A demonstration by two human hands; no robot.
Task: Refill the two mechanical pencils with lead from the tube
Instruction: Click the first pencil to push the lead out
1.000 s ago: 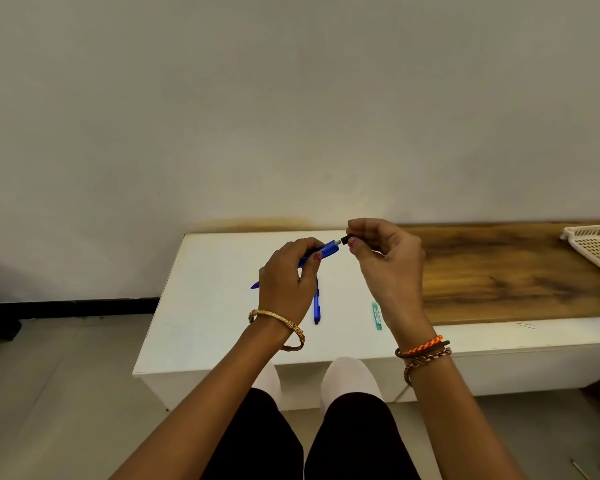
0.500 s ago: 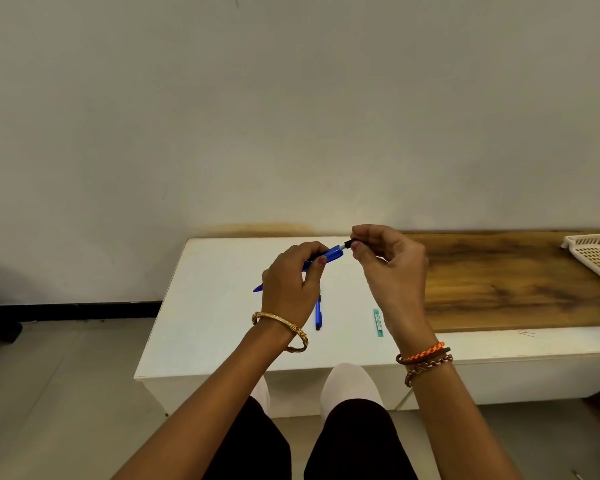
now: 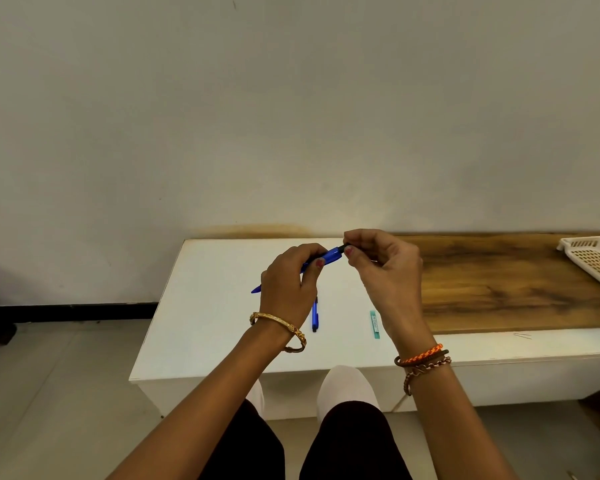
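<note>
My left hand (image 3: 288, 289) grips a blue mechanical pencil (image 3: 331, 255) above the white table (image 3: 205, 306), its tip pointing down to the left. My right hand (image 3: 385, 271) pinches the pencil's black top end (image 3: 345, 248) between thumb and fingertips. A second blue mechanical pencil (image 3: 314, 315) lies on the table below my left hand, partly hidden by it. The thin green lead tube (image 3: 374, 324) lies flat on the table just left of my right wrist.
The table's right part has a wooden top (image 3: 506, 282). A white plastic basket (image 3: 596, 261) sits at its far right edge. A wall stands right behind the table. My knees (image 3: 347, 386) are under the front edge.
Both hands keep hold of the pencil. My right fingertips have closed in tighter over the black top end. The camera has tipped slightly.
</note>
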